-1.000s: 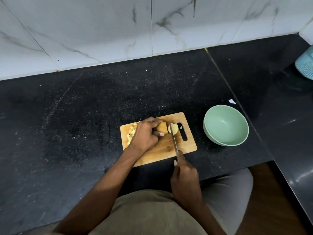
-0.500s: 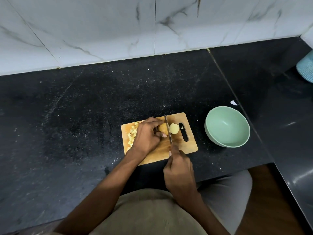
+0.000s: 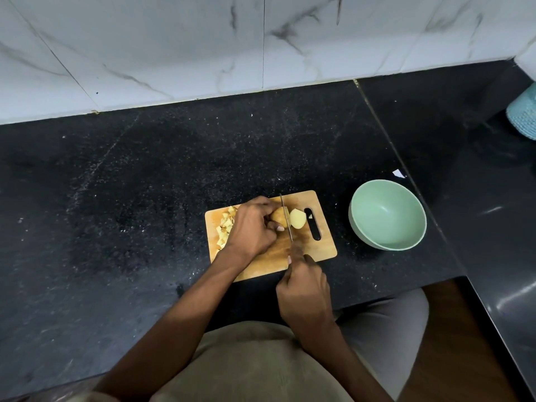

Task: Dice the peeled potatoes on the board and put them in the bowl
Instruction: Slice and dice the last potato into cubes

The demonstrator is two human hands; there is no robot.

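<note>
Gripping the potato (image 3: 278, 217) on the cutting board (image 3: 316, 248), the left hand (image 3: 251, 227) sits just left of the knife (image 3: 285, 219), which the right hand (image 3: 304, 288) clasps; 1 cut slice (image 3: 298, 218) lies right of the blade, toward the green bowl (image 3: 387, 216).

One wooden cutting board (image 3: 307, 250), one knife (image 3: 285, 219), one green bowl (image 3: 387, 216). Two potato pieces (image 3: 298, 218) lie at the blade, plus a heap of dice (image 3: 225, 227) too small to count. Two hands: left hand (image 3: 251, 227), right hand (image 3: 304, 288).

We find no legible text, label, brand, number or sign on any surface in view.
</note>
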